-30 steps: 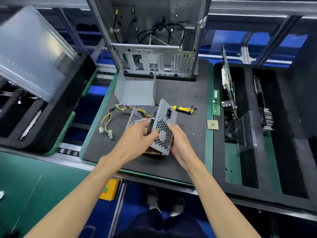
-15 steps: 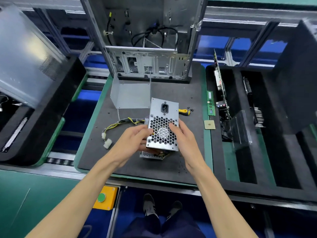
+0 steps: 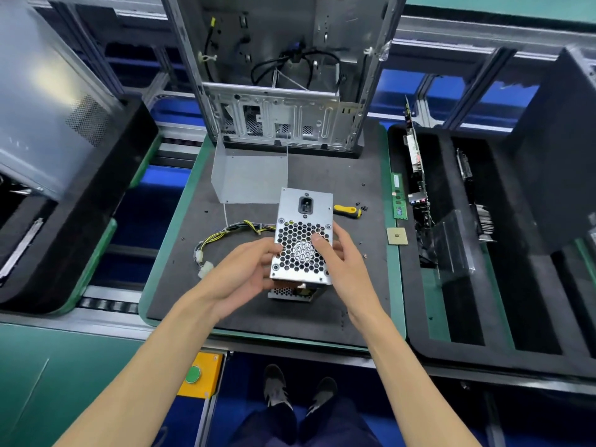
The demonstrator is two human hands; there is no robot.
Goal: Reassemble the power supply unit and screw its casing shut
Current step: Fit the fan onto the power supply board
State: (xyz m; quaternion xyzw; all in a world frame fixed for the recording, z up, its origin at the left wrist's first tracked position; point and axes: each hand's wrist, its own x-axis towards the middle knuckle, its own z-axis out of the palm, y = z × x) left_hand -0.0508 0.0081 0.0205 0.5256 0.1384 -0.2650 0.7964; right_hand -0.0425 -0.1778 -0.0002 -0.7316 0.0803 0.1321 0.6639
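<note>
Now both hands, left hand (image 3: 240, 272) and right hand (image 3: 343, 262), grip power supply unit (image 3: 303, 235); fingers curled round; underside hidden, perhaps open.

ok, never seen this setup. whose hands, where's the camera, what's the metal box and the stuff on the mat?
No robot here: a person works bare-handed, and the one camera sits on their head, looking down. Both hands, left hand and right hand, hold the power supply unit, fan grille facing up, with its wire bundle trailing onto the dark mat. Also on the mat: a yellow-handled screwdriver, a bent metal cover and an open computer case.
</note>
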